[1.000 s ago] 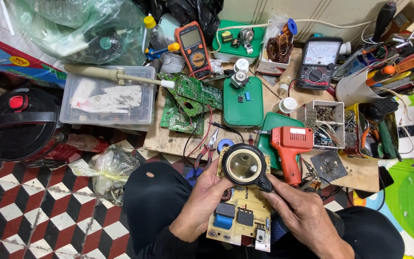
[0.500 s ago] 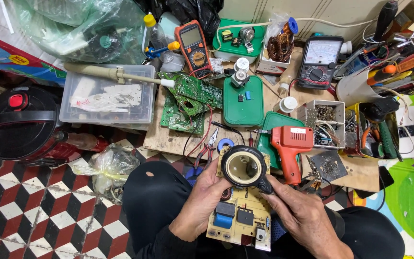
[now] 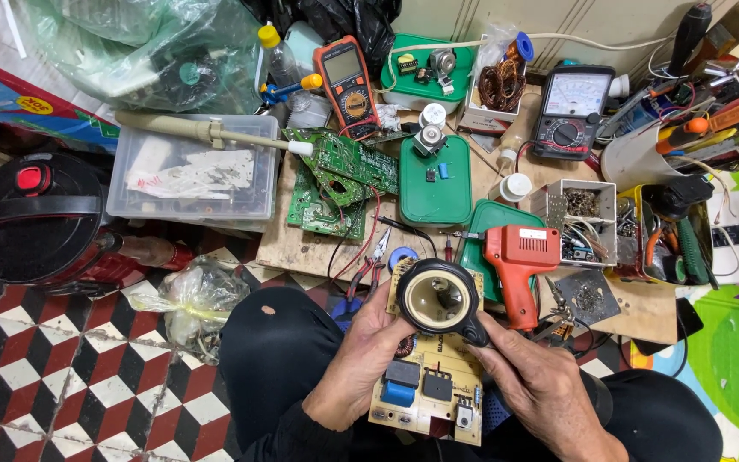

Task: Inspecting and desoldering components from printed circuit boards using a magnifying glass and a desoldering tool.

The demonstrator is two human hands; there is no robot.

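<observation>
- The left hand [image 3: 368,359] has its grip closed on the left edge of a pale yellow printed circuit board [image 3: 428,385], thumb on the top face; the board lies over the person's lap, just below the table edge.
- The right hand [image 3: 545,389] has its grip closed on the handle of a black round-framed magnifying glass [image 3: 438,297], held over the upper end of the board.
- A clear plastic lidded storage box [image 3: 194,175] holds white papers; a beige tube-shaped tool [image 3: 215,133] lies across its lid.
- A small grey open compartment box [image 3: 576,210] holds tiny metal parts, too small to tell apart.
- Three green plastic lids lie like trays: the back one [image 3: 428,60] carries small metal pieces, the middle one [image 3: 436,184] a small motor-like part and a blue component, the third [image 3: 493,218] sits under an orange soldering gun [image 3: 519,261].
- A clear bag [image 3: 502,81] holds copper wire.
- The low wooden table [image 3: 301,244] is crowded; it stands on a floor of red, black and white cube-pattern tiles [image 3: 53,376].
- On the floor to the left is a black and red round appliance [image 3: 32,218], with a crumpled clear bag [image 3: 198,295] near it.
- Two meters: an orange digital multimeter [image 3: 350,81] and a black analogue one [image 3: 569,107].
- Two green circuit boards [image 3: 335,175] overlap beside the middle lid.
</observation>
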